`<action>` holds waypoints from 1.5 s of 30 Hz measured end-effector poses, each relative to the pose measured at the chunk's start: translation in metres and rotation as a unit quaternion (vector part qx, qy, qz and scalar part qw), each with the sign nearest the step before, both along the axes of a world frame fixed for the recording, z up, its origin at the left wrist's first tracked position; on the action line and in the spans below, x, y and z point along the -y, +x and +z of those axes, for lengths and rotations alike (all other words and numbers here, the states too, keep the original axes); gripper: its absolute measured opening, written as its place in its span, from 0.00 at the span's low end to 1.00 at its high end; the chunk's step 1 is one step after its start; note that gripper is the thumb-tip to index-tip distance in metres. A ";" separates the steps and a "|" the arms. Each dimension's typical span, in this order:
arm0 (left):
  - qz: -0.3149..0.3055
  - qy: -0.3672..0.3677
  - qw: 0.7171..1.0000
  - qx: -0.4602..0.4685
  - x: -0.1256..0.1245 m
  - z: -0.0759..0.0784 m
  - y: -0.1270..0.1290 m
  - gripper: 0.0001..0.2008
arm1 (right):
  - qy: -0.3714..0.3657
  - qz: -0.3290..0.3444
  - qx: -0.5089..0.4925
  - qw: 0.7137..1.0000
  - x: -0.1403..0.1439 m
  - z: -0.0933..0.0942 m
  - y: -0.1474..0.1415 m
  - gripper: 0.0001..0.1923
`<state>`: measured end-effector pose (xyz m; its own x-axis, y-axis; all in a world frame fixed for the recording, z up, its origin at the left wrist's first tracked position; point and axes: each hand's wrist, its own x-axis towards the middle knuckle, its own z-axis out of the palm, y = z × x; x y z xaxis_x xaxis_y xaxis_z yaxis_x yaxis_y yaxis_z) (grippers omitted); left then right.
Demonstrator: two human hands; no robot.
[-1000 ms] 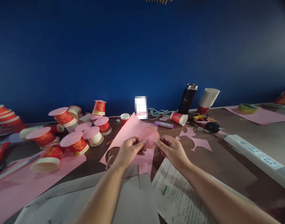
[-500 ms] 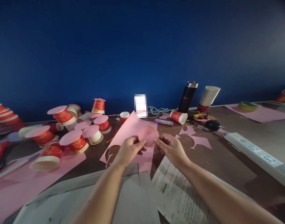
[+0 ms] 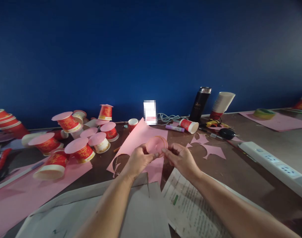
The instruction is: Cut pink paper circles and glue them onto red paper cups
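My left hand (image 3: 138, 160) and my right hand (image 3: 181, 159) both pinch a small pink paper disc (image 3: 156, 145), one at each side, above a pink paper sheet (image 3: 138, 138) with a round hole cut out of it. The disc is tilted, its face turned partly upward. Under my forearms lie grey paper (image 3: 131, 215) and a printed sheet (image 3: 190, 208). A purple glue stick (image 3: 174, 128) lies beyond the pink sheet.
Several red paper cups topped with pink discs (image 3: 79, 150) crowd the left side. A black flask (image 3: 199, 104), a white cup stack (image 3: 221, 105), a fallen red cup (image 3: 189, 125), pink scraps (image 3: 210, 149) and a white power strip (image 3: 272, 165) lie to the right.
The disc has tipped from facing me to lying flatter, and both hands have dropped slightly with it. Nothing else on the table has moved.
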<state>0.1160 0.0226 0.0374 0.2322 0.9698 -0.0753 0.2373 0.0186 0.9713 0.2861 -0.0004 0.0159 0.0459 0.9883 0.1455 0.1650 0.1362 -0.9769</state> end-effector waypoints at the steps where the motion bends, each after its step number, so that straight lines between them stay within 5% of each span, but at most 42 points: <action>1: 0.000 0.001 1.000 0.000 0.000 0.000 0.000 0.19 | -0.002 0.001 -0.003 1.000 0.000 0.000 0.000 0.15; 15: -0.020 0.006 1.000 0.013 0.001 0.000 0.002 0.21 | -0.016 -0.006 0.027 1.000 -0.002 -0.003 0.001 0.15; 22: -0.092 -0.040 0.989 0.107 -0.005 -0.018 0.002 0.25 | -0.030 0.027 -0.075 0.996 -0.002 -0.002 0.002 0.18; 31: -0.116 -0.042 0.991 0.058 -0.005 -0.017 0.002 0.24 | 0.025 -0.053 0.093 0.994 -0.005 -0.006 0.004 0.10; 45: -0.135 -0.027 0.989 0.050 -0.007 -0.021 0.002 0.22 | 0.137 -0.086 0.195 0.967 -0.005 -0.011 0.002 0.15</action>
